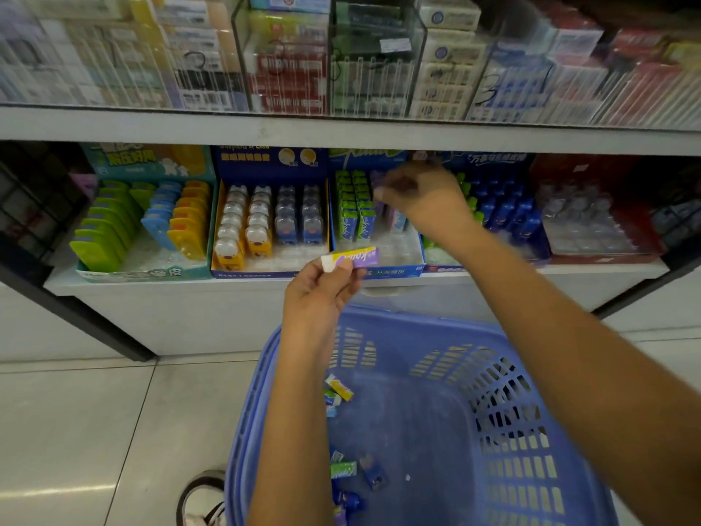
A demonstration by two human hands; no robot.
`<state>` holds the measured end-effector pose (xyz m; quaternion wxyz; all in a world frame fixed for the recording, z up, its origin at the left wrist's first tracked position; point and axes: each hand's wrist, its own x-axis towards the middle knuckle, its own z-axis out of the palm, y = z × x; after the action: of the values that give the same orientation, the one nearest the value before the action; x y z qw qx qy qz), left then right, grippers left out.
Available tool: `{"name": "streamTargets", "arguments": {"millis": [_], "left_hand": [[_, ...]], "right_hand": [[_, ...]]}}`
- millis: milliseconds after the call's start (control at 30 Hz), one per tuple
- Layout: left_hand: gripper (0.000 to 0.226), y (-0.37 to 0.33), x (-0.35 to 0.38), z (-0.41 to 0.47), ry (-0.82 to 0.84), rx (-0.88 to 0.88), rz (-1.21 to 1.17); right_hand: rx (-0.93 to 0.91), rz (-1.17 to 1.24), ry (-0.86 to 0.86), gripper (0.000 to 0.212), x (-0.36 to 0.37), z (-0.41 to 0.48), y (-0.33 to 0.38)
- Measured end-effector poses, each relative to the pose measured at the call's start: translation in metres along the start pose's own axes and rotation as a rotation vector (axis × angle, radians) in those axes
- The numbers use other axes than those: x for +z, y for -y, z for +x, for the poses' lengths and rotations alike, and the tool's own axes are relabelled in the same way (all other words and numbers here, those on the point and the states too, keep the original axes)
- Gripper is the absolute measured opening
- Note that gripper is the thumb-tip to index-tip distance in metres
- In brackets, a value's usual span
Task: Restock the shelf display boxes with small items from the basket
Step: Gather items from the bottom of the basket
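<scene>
Left hand [322,294]: pinches purple eraser [351,257] by its end, poised before eraser box [379,237], likely next in. Right hand [421,197]: over the box's rows, blurred; grip cannot be told. Basket [493,411]: below on floor, few items left.

The lower shelf [57,284] carries a row of display boxes touching side by side: a teal box [144,273], a dark blue box [250,274], a blue eraser box [398,269], a red box [607,258]; the tiled floor [76,411] bears a blue basket [436,324].
</scene>
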<state>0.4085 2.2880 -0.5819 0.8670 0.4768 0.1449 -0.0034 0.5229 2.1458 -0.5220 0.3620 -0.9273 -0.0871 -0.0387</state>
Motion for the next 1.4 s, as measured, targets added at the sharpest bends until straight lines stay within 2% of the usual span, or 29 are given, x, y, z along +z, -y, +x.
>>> {"name": "streamTargets", "arguments": {"millis": [67, 133, 200, 233, 300, 367, 433, 533, 600, 733, 967, 1067, 1133, 1200, 1267, 1333, 1400], "left_hand": [[0.01, 0.0, 0.01, 0.003, -0.001, 0.038, -0.049], [0.011, 0.001, 0.02, 0.005, 0.006, 0.086, -0.031], [0.015, 0.004, 0.029, 0.007, 0.023, 0.133, 0.083], [0.021, 0.006, 0.031, 0.008, 0.025, 0.166, 0.226], [0.038, 0.012, 0.032, 0.011, 0.054, 0.247, 0.659], [0.048, 0.017, 0.033, 0.014, 0.122, 0.326, 1.106], [0.054, 0.021, 0.035, 0.014, 0.193, 0.389, 1.398], [0.06, 0.024, 0.035, 0.013, 0.245, 0.413, 1.568], [0.062, 0.025, 0.034, 0.013, 0.255, 0.424, 1.594], [0.064, 0.025, 0.034, 0.013, 0.279, 0.407, 1.609], [0.064, 0.026, 0.03, 0.014, 0.31, 0.398, 1.61], [0.064, 0.025, 0.028, 0.016, 0.323, 0.4, 1.631], [0.062, 0.022, 0.028, 0.015, 0.335, 0.407, 1.597], [0.055, 0.017, 0.027, 0.011, 0.309, 0.433, 1.456], [0.038, 0.014, 0.021, 0.005, 0.223, 0.5, 1.283], [0.02, 0.017, 0.012, 0.002, 0.178, 0.511, 1.217], [0.017, 0.027, -0.001, 0.002, 0.196, 0.428, 1.284]], "right_hand": [[0.08, 0.391, 0.092, 0.014, 0.0, -0.041, 0.0], [0.101, 0.566, 0.147, 0.008, 0.003, -0.066, -0.004], [0.1, 0.651, 0.04, 0.009, 0.001, -0.069, -0.007], [0.102, 0.629, -0.044, 0.01, -0.002, -0.065, -0.009], [0.079, 0.42, -0.21, 0.009, -0.007, -0.051, -0.012], [0.003, 0.135, -0.26, 0.014, -0.012, -0.03, -0.012], [-0.058, -0.125, -0.144, 0.017, -0.011, -0.008, -0.01], [-0.065, -0.441, 0.082, 0.021, -0.005, 0.018, -0.004], [-0.088, -0.508, 0.149, 0.025, 0.0, 0.029, -0.003], [-0.033, -0.482, 0.281, 0.028, 0.001, 0.041, 0.0], [-0.031, -0.514, 0.298, 0.01, 0.001, 0.052, 0.004], [-0.026, -0.557, 0.288, 0.022, 0.005, 0.054, 0.007], [-0.032, -0.567, 0.303, 0.022, 0.004, 0.055, 0.01], [-0.028, -0.573, 0.318, 0.024, -0.001, 0.052, 0.013], [-0.093, -0.562, 0.256, 0.025, -0.009, 0.034, 0.013], [-0.148, -0.409, 0.113, 0.019, -0.013, -0.002, 0.006], [-0.095, -0.209, 0.126, 0.015, -0.011, -0.049, -0.011]]}}
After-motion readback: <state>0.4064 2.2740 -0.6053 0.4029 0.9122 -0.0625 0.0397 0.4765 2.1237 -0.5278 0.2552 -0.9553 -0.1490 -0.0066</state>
